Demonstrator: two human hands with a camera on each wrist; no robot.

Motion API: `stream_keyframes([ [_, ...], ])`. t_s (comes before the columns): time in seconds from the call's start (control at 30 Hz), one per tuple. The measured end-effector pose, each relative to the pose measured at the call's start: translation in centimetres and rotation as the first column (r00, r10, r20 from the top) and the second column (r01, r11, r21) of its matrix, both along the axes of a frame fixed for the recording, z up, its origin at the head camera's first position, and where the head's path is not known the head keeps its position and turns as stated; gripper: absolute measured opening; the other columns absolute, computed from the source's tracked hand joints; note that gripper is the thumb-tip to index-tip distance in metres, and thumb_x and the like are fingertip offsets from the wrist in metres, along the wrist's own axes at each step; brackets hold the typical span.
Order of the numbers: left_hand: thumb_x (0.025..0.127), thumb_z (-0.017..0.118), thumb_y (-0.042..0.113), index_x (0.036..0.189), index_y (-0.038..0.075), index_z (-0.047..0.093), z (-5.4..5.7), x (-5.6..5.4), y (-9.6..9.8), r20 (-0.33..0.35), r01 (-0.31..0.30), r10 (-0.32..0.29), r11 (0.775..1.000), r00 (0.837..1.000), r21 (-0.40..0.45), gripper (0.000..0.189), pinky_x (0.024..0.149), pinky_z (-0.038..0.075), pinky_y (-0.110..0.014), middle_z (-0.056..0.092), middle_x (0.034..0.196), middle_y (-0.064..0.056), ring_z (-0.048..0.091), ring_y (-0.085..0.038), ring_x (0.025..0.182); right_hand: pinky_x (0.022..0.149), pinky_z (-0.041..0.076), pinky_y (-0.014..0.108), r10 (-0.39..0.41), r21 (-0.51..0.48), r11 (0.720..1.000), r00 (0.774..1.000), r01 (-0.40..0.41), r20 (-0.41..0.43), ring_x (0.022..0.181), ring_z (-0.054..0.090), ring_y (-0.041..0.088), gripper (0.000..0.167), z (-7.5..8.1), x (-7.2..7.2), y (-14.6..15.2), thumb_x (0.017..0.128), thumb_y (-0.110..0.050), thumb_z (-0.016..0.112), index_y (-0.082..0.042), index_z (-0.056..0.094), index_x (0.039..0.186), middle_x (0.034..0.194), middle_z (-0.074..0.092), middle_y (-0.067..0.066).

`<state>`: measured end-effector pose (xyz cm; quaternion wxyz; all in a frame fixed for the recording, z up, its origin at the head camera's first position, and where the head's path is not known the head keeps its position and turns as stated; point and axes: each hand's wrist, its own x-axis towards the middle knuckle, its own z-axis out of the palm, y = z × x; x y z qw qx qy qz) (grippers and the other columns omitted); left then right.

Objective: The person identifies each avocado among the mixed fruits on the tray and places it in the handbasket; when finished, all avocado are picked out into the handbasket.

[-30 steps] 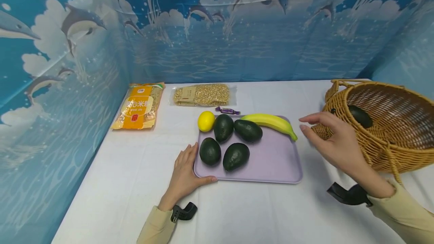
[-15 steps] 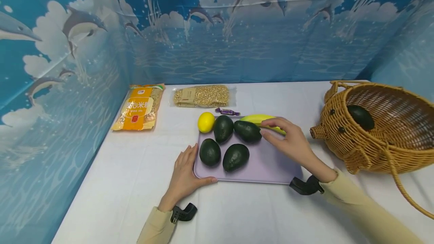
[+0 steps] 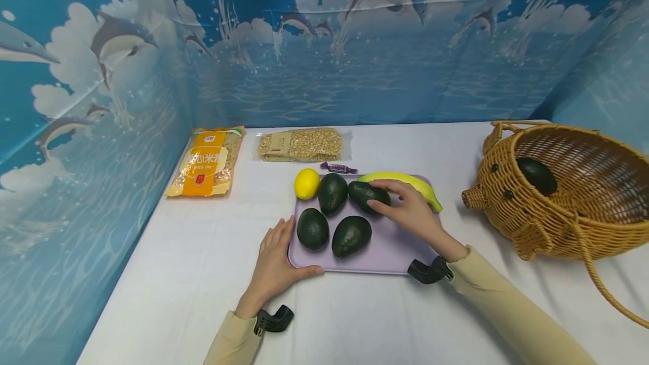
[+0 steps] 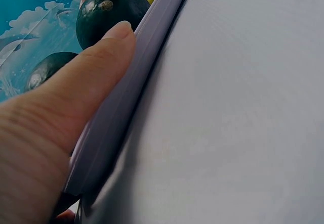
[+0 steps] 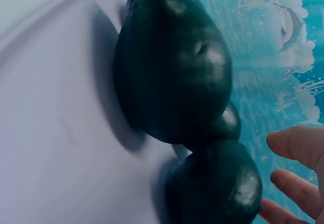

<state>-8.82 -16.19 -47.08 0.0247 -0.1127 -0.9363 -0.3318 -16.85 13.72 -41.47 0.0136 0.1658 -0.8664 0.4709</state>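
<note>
A lilac tray (image 3: 405, 258) bears several dark green avocados, a lemon (image 3: 307, 184) and a banana (image 3: 405, 178). My left hand (image 3: 274, 258) rests at its near left corner, fingers straight along the left side and the thumb (image 4: 101, 62) lying on the front rim. Over the back of the tray, my right hand (image 3: 410, 213) has its thumb and fingers spread around the back right avocado (image 3: 360, 193). The right wrist view shows a gap between some fingers (image 5: 298, 145) and the nearest avocado (image 5: 217, 183); whether another fingertip touches it is hard to tell.
A wicker basket (image 3: 507, 224) shaped like a pig stands at the right with one avocado (image 3: 536, 176) inside. Behind the tray lie a purple-wrapped candy (image 3: 338, 168) and a clear bag of yellowish grains (image 3: 309, 144). An orange-labelled grain packet (image 3: 208, 162) lies at the left.
My right hand has swung left from beside the basket, across the tray's right part, to the back right avocado. The left hand keeps its place on the tray.
</note>
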Motion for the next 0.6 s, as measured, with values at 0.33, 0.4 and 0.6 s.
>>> stream_keyframes([
  [0.33,0.062,0.078,0.064,0.151,0.008,0.022,-0.2,0.0,-0.1,-0.002,0.000,0.000,1.000,1.000,-0.003,0.119,0.112,0.008,-0.049,0.025,0.152,-0.016,0.016,-0.032,0.140,0.092,0.042,0.049,-0.015,0.034,0.999,0.998,0.017,-0.068,0.113,0.051,0.032,0.052,-1.5,-0.6,-0.7,0.081,-0.019,0.078,-0.005,0.058,0.127,0.126,0.056,0.016],
  [0.4,0.062,0.078,0.064,0.151,0.009,0.022,-0.2,0.0,0.0,-0.001,-0.001,0.001,1.000,1.000,-0.003,0.119,0.112,0.008,-0.049,0.025,0.152,-0.016,0.016,-0.032,0.140,0.093,0.041,0.049,-0.015,0.044,0.999,0.998,0.017,-0.063,0.113,0.051,0.032,0.054,-1.8,-0.6,-0.7,0.080,-0.019,0.078,-0.005,0.056,0.128,0.127,0.056,0.016],
  [0.6,0.062,0.078,0.064,0.152,0.009,0.022,-0.3,0.0,0.0,-0.007,0.001,-0.001,1.000,1.000,-0.004,0.119,0.112,0.008,-0.049,0.026,0.152,-0.016,0.016,-0.032,0.140,0.102,0.035,0.051,-0.005,0.023,1.000,1.000,0.005,-0.010,0.121,0.046,0.033,0.059,-2.2,-0.6,-1.0,0.081,-0.020,0.077,-0.007,0.051,0.132,0.132,0.052,0.017],
])
